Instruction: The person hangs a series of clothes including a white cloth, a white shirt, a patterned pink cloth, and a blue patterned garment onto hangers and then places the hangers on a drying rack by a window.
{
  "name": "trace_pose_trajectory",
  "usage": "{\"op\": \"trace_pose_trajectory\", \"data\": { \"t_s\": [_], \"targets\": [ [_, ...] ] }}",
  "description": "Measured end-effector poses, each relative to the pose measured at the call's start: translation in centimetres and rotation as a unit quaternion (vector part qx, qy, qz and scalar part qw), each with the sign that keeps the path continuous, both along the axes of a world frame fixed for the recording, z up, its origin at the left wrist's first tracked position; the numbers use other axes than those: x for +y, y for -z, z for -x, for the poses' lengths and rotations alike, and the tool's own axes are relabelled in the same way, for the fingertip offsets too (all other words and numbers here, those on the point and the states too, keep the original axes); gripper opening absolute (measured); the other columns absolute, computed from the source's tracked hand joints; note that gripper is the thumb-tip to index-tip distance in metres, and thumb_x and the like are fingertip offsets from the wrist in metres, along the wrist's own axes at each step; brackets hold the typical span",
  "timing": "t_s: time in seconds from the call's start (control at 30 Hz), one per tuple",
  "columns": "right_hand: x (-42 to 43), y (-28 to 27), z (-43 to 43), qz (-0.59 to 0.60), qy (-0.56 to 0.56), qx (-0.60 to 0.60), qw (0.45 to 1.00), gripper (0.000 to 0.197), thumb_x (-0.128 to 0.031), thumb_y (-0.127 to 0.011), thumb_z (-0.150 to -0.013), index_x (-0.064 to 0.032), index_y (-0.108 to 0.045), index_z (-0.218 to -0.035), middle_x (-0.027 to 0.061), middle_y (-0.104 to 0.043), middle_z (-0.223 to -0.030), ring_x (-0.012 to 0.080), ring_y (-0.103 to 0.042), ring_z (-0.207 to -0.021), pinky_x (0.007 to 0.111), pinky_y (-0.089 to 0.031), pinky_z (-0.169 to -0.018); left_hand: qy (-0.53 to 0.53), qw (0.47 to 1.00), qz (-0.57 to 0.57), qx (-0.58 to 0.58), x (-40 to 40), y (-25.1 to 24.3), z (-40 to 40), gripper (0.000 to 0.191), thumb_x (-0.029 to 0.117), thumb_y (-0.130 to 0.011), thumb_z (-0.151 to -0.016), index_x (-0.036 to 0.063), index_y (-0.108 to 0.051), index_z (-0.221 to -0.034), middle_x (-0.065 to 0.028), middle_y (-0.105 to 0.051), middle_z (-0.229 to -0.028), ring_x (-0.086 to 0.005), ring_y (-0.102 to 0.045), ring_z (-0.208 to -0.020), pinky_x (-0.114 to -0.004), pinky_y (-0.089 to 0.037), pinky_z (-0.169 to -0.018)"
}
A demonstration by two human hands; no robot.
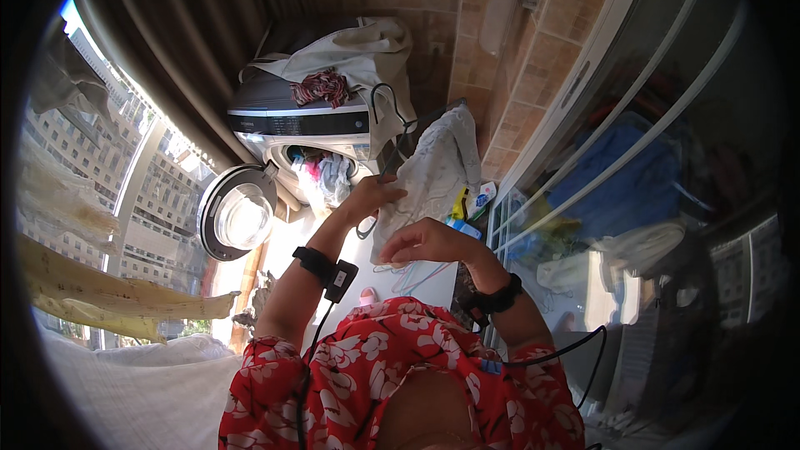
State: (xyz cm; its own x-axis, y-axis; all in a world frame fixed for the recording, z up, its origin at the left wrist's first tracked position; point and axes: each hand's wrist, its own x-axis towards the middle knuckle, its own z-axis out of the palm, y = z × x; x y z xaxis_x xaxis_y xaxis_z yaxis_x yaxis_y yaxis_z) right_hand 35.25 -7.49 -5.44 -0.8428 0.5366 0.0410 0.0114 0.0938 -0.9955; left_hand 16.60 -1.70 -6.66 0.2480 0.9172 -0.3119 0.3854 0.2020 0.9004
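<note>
A white patterned cloth garment hangs over a dark clothes hanger, its hook pointing up and to the left. My left hand grips the hanger and the garment's left edge, fingers closed round them. Lower down, my right hand has its fingers bent against the garment's bottom edge, pinching the cloth. Behind them stands a front-loading washing machine with its round door swung out to the left. Laundry in white, pale blue and pink bulges from the drum opening.
A cream cloth and a red striped cloth lie on the machine. Packets and bottles stand by the glass sliding door at right. Yellow cloth hangs near the window at left. Thin coloured hangers lie on a white surface below my hands.
</note>
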Motion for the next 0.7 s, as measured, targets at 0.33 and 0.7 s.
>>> {"op": "trace_pose_trajectory", "data": {
  "t_s": [0.33,0.7],
  "targets": [
    [11.9,6.5,-8.2,-0.104,0.637,0.050,0.762,0.051,-0.016,-0.071,-0.073,-0.0003,-0.050,-0.118,0.0091,-0.059,-0.105,0.0157,-0.056,-0.089,0.028,-0.046,-0.077,0.080,0.993,-0.063,0.057,-1.9,-0.5,5.4,0.045,0.022,-0.066,-0.076,-0.0042,-0.059,-0.112,-0.0083,-0.065,-0.092,-0.0140,-0.059,-0.083,-0.028,-0.047,-0.078],
    [12.7,5.5,-11.9,-0.007,0.516,0.110,0.849,0.029,-0.030,-0.064,-0.084,-0.0015,-0.063,-0.089,0.0011,-0.061,-0.076,0.0119,-0.056,-0.072,0.025,-0.043,-0.067,0.076,0.992,-0.051,0.089,-2.5,-1.4,8.9,0.026,0.013,-0.064,-0.076,-0.0023,-0.064,-0.097,-0.0037,-0.064,-0.080,-0.0113,-0.056,-0.072,-0.028,-0.047,-0.069]
  ]
}}
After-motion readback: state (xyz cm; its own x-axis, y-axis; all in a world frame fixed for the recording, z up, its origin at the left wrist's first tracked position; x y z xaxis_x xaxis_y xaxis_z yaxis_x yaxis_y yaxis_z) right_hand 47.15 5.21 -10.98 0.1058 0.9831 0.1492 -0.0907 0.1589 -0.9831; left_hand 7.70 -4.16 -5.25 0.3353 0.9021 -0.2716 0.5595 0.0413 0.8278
